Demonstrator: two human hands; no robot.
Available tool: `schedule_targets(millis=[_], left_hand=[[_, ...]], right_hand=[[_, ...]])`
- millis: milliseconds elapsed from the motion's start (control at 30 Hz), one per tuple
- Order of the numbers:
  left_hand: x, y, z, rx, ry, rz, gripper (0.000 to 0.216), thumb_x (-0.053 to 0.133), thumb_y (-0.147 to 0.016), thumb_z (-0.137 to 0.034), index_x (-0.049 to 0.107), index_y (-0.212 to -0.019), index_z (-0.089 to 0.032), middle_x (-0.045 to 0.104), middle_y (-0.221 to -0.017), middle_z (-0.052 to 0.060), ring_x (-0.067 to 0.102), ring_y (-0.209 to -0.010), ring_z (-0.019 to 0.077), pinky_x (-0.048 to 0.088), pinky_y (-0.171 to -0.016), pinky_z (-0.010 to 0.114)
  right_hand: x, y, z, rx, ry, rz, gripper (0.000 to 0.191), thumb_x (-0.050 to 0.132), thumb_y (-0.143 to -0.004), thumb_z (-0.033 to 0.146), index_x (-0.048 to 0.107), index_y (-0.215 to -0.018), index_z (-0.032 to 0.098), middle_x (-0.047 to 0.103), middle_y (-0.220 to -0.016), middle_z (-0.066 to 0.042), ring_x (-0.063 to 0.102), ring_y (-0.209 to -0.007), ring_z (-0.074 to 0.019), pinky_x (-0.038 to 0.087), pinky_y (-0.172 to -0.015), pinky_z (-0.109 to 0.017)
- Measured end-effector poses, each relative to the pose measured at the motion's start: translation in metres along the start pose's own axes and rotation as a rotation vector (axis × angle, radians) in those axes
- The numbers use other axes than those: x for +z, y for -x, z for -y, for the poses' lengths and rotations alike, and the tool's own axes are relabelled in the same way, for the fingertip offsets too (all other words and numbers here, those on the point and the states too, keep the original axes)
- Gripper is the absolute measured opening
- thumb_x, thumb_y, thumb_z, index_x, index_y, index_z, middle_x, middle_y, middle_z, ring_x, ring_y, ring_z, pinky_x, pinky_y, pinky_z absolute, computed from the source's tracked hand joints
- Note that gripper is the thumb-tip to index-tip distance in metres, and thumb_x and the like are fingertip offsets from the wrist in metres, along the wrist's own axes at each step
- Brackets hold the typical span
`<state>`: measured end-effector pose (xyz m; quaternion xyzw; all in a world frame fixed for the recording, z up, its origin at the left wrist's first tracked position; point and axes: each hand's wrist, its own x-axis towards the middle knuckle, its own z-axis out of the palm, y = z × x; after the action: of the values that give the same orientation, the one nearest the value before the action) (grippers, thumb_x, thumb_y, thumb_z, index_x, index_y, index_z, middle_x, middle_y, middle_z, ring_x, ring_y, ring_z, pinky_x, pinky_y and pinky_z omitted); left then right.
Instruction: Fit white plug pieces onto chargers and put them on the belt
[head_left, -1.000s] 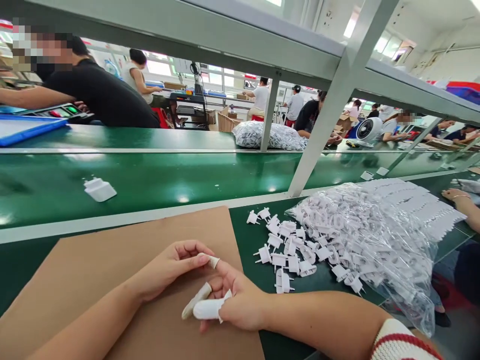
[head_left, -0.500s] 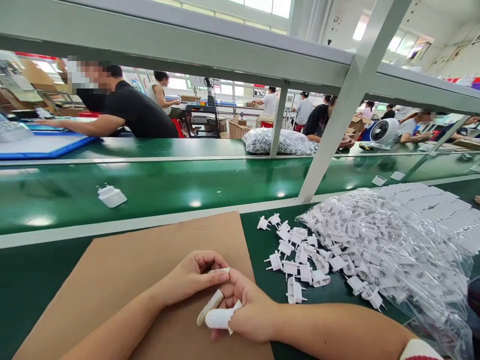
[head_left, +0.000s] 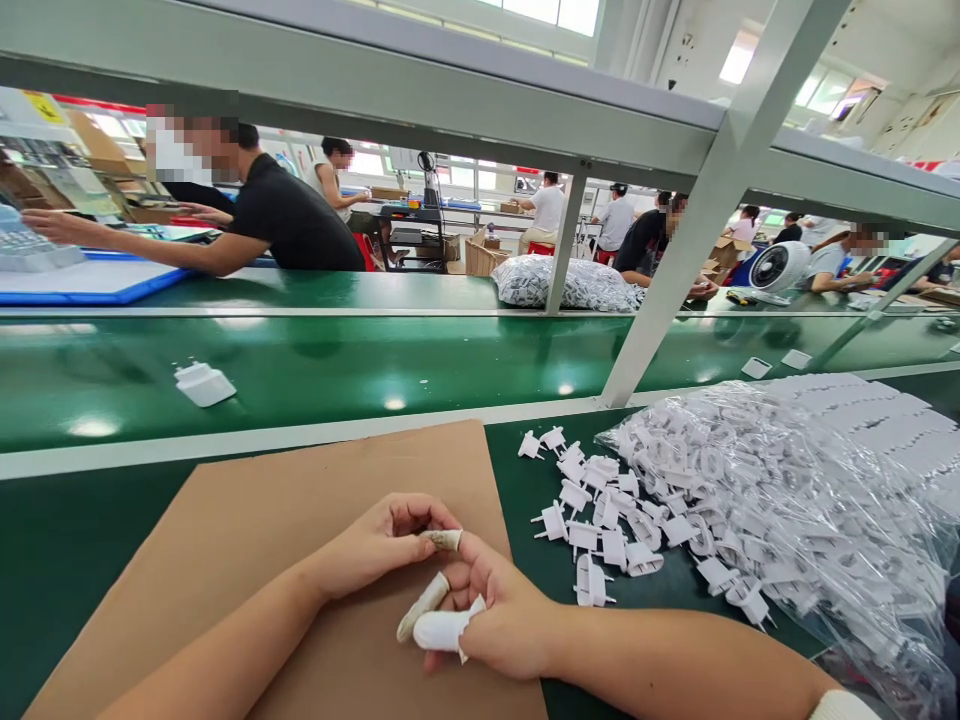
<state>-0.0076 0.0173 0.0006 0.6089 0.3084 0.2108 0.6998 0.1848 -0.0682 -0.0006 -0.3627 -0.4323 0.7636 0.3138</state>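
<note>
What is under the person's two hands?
A brown cardboard sheet shows below the left hand and right hand. Its part directly under them is hidden, and so is whatever the sheet covers.

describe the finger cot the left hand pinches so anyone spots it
Find the brown cardboard sheet. Above it, the left hand meets the right hand, which wears the finger cot on an outstretched finger. Unlike the two other cots nearer the viewer, it is pinched by the left hand.
</note>
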Motion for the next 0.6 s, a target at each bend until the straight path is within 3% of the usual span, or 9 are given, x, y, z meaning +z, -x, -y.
schedule_targets(millis=[167,400,600], left_hand=[[0.0048,0.0001,-0.0063,-0.026,0.112,0.004,0.038,0.088,-0.074,-0.044,0.079,-0.101,-0.018,0.079,-0.101,0.008,0.071,-0.095,0.0248,0.055,-0.092,0.034],[0.0067,-0.0018,-0.0062,-0.017,0.018,-0.043,0.039,0.085,-0.082,-0.051,0.078,-0.099,-0.017,0.078,-0.096,0.009,0.069,-0.087,0.0213,0.056,-0.079,0.029],[0.0062,-0.0025,-0.0013,-0.028,-0.038,-0.037,0.040,0.086,-0.082,-0.049,0.077,-0.102,-0.015,0.077,-0.095,0.008,0.069,-0.086,0.0212,0.056,-0.076,0.030]], right_hand=[[0.0022,0.0011,0.0021,-0.009,-0.036,-0.006,0.098,0.099,-0.053,0.029,0.052,-0.138,0.026,0.071,-0.087,0.003,0.065,-0.061,-0.0116,0.050,-0.064,-0.026],[0.0028,0.0000,0.0036,-0.025,-0.026,-0.010,0.102,0.099,-0.055,0.034,0.044,-0.140,0.026,0.074,-0.090,0.002,0.065,-0.059,-0.0104,0.047,-0.061,-0.024],[0.0015,-0.0021,0.0013,-0.041,-0.058,-0.001,0.103,0.100,-0.054,0.033,0.044,-0.140,0.026,0.075,-0.092,0.002,0.064,-0.061,-0.0104,0.049,-0.062,-0.025]])
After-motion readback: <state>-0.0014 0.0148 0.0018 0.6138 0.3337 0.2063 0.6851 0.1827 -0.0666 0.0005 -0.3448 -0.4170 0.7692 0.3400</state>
